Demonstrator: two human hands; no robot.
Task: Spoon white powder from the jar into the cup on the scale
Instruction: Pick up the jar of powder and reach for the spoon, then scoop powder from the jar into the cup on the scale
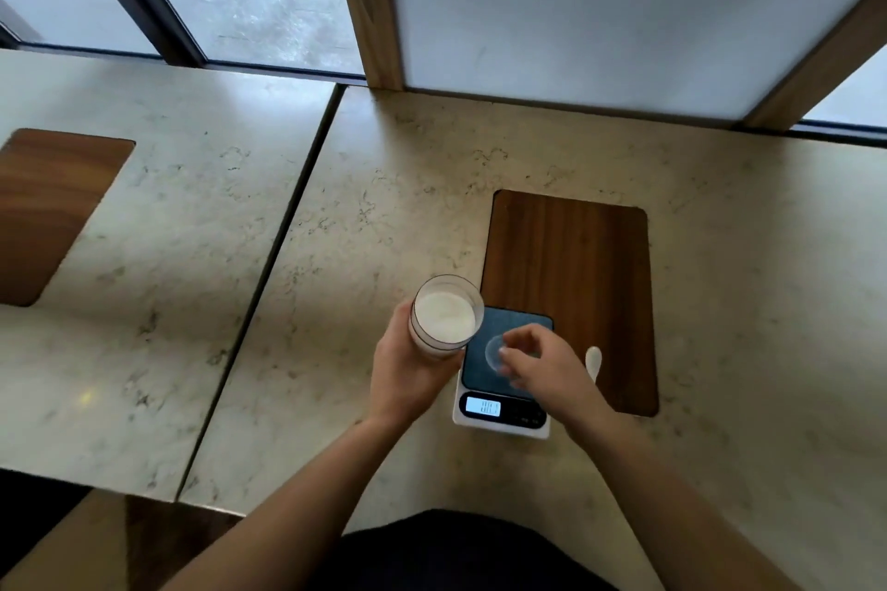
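My left hand [408, 370] grips a clear jar [446, 317] holding white powder, open at the top, just left of the scale. The scale [501, 403] has a dark platform, a white body and a lit display facing me. On its platform stands a small clear cup [494, 353], which my right hand [542, 367] holds at the rim with its fingertips. A white spoon [593, 362] lies on the wooden inlay just right of the scale, partly behind my right hand.
The scale sits at the near end of a dark wooden inlay [571, 274] in a pale marble table [384, 206]. A second table with another wooden inlay [48, 211] stands to the left across a narrow gap. A white panel and windows rise behind.
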